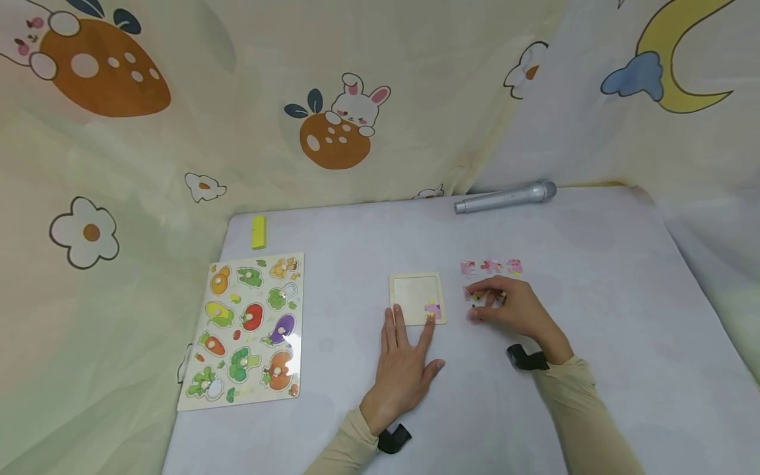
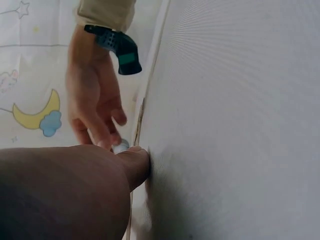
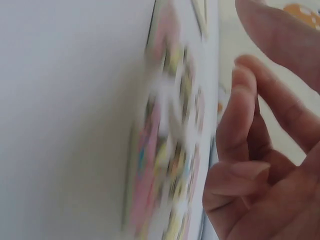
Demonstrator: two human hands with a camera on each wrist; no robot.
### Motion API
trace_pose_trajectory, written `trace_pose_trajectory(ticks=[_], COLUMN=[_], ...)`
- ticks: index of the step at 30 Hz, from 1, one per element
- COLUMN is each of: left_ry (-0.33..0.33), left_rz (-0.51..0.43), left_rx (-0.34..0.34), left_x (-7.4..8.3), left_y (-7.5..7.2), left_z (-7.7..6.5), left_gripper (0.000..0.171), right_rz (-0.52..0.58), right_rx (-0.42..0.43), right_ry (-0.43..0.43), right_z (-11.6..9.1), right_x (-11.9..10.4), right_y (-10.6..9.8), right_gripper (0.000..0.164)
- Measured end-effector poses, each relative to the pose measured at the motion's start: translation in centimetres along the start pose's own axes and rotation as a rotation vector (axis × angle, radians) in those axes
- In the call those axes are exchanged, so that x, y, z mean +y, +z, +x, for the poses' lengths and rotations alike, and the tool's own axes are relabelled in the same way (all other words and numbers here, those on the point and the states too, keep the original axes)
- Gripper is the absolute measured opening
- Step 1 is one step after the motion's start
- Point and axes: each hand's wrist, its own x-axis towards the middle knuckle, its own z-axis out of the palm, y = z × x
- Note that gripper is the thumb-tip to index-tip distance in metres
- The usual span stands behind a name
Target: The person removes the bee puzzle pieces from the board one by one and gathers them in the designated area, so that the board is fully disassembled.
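My left hand (image 1: 400, 369) lies with straight fingers at the near edge of a small, shallow wooden puzzle tray (image 1: 412, 290). Its index fingertip touches a pink puzzle piece (image 1: 432, 307) in the tray's near right corner. Over several loose pink pieces (image 1: 467, 293) to the right hovers my right hand (image 1: 522, 313), partly hiding them. In the right wrist view, the thumb (image 3: 285, 40) stands apart from the bent fingers, with no piece seen between them. Loose pieces there are blurred. The left wrist view shows the left thumb (image 2: 136, 165) against the table.
Beyond the right hand, pink pieces lie in a row (image 1: 491, 266). A silver microphone (image 1: 505, 197) rests near the table's far edge. At the left are a vegetable peg puzzle board (image 1: 231, 356) and a yellow block (image 1: 258, 232). Patterned cloth (image 1: 249, 132) hangs behind the table.
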Motion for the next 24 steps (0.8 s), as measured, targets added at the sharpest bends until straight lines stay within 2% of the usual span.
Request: trace_pose_trajectory(ticks=[5, 10, 18, 24], left_ry=[-0.015, -0.016, -0.01, -0.013], left_rz=[0.036, 0.057, 0.044, 0.047], left_rx=[-0.007, -0.011, 0.006, -0.005], left_x=[0.0, 0.0, 0.0, 0.0], left_y=[0.1, 0.0, 0.0, 0.0], left_z=[0.0, 0.1, 0.0, 0.1], left_gripper=[0.093, 0.094, 0.091, 0.092], right_rz=[-0.016, -0.08, -0.214, -0.239], right_rx=[-0.041, -0.096, -0.162, -0.167], right_ry=[-0.04, -0.065, 0.024, 0.049], right_z=[1.6, 2.5, 2.8, 2.8], right_x=[-1.6, -3.0, -4.2, -4.6], right_y=[2.0, 3.7, 5.5, 5.6], right_gripper=[0.047, 0.05, 0.046, 0.043])
